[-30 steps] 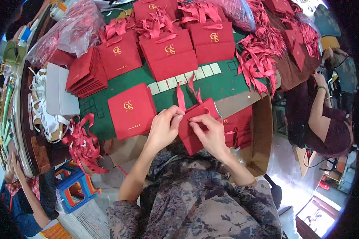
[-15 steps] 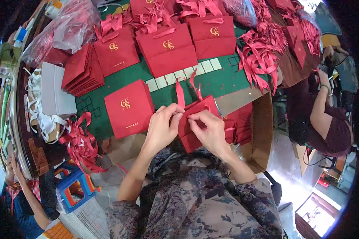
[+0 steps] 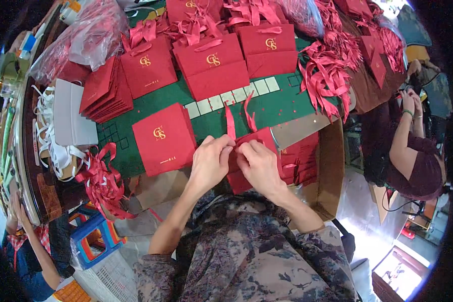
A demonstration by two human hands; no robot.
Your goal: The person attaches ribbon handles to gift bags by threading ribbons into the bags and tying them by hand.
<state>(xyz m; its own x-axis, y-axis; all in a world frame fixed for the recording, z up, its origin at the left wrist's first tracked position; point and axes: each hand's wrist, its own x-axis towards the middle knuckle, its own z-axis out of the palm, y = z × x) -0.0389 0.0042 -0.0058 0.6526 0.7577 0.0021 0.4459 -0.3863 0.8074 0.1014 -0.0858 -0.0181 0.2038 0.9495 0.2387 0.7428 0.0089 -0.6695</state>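
Red paper bag with gold emblem (image 3: 163, 143) laid flat on green-topped bench (image 3: 206, 127). Left hand (image 3: 210, 161) angled inward, thumb and forefinger pinched on second red paper bag (image 3: 239, 184), held before torso. Red satin ribbon ends (image 3: 230, 122) extended beyond; ribbon fitting judged in hand, fine two-handed pinch called for next. Right hand (image 3: 259, 165) angled inward, fingers curled over bag; grip hidden, cannot be told.

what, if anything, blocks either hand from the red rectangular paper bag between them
Nothing visible: the left hand and right hand are both at the red rectangular paper bag. Two narrow red ribbon ends lie beyond the hands; exact contact is hidden.
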